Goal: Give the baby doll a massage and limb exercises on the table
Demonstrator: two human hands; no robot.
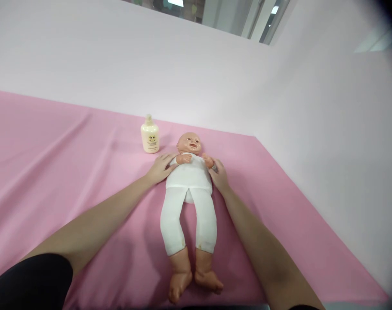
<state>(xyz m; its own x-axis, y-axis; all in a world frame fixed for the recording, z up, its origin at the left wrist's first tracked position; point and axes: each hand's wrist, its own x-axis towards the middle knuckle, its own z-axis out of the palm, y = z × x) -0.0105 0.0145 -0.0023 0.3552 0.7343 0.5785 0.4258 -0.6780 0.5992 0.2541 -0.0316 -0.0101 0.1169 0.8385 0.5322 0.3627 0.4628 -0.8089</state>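
Observation:
A baby doll in a white top and white trousers lies on its back, its head at the far end and its bare feet towards me. My left hand is closed lightly about the doll's arm and side at the left, fingers over the sleeve. On the other side, my right hand holds the opposite arm near the wrist, with some fingers hidden behind it. Both doll forearms are bent up over the chest. A cream pump bottle with a printed label stands upright beyond my left hand, apart from it.
A pink cloth with soft folds covers the surface under the doll. White walls rise behind it and along the right. A window is set high in the back wall.

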